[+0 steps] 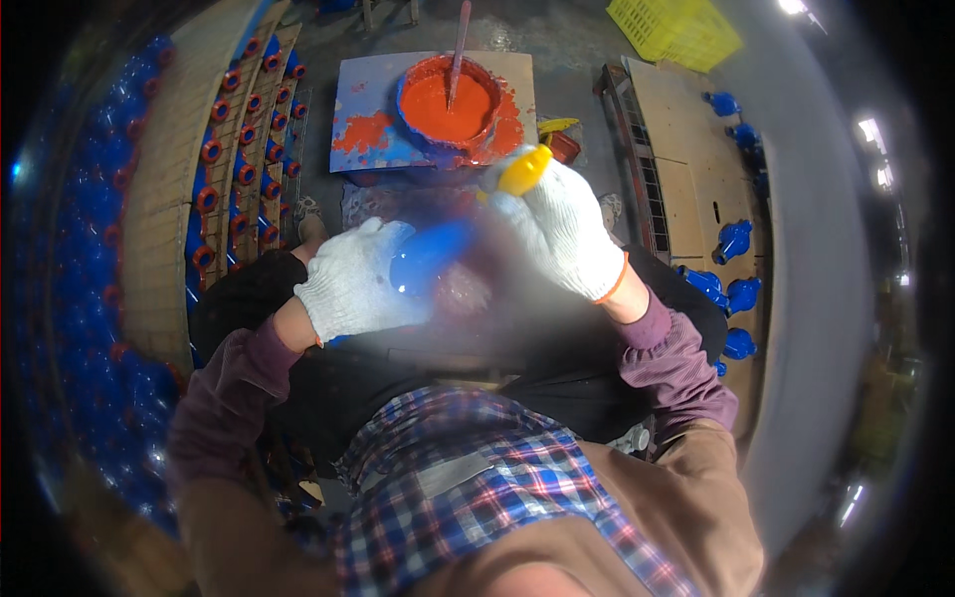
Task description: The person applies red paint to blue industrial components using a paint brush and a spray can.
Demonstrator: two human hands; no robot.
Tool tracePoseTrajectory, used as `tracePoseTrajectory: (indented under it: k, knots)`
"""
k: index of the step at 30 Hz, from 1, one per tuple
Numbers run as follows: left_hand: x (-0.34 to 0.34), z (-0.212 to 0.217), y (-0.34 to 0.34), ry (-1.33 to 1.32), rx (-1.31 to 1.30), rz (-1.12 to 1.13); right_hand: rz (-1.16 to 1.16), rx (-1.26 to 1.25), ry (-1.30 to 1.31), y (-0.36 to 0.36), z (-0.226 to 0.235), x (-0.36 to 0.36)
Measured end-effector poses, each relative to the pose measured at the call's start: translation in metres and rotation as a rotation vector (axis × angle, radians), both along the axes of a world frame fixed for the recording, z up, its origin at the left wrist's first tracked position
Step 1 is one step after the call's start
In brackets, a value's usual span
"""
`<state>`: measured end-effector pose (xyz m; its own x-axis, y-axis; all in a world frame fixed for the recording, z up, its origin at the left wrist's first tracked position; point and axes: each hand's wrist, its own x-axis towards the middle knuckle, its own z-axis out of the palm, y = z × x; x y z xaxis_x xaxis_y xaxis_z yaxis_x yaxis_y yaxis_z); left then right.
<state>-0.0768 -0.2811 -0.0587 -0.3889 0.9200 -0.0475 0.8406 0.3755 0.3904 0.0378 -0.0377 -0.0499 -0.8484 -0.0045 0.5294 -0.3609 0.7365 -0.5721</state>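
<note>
The left hand (353, 281) wears a white glove and holds a shiny blue piece (428, 257). The blue piece is in the middle, over the person's lap and between the two hands. It tilts, with its right end up and away from the person. The left fingers bend around it. The right hand (572, 231) has a white glove too, and its fingers curl round a yellow handle (525, 171). The space between the hands looks foggy, so I cannot tell whether the handle's tool touches the blue piece.

On the far side of the hands is a round bucket (438, 150) with red paint (430, 107) in it. A stick (460, 45) stands in the paint and leans a little. The bucket sits on a flat board (363, 90) with red splashes on it. Just right of the board is a small red box (564, 149).

On the left, a wooden rack (231, 139) holds rows of blue parts with red ends. Many more blue parts (80, 298) are farther left. On the right, round blue pieces (734, 241) lie on a tan table (678, 189). A yellow crate (676, 32) is at the far right. The person wears a checked apron (468, 507).
</note>
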Motion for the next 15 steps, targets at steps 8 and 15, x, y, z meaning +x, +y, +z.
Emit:
tracePoseTrajectory:
  k: [8,15]
  knots:
    - [-0.003,-0.017,-0.008,-0.504,-0.019,0.138,-0.078,-0.153,0.122,0.005,-0.016,0.017]
    - [0.019,0.007,0.009,0.188,-0.219,-0.006,-0.254,-0.092,-0.257,0.013,-0.024,-0.041]
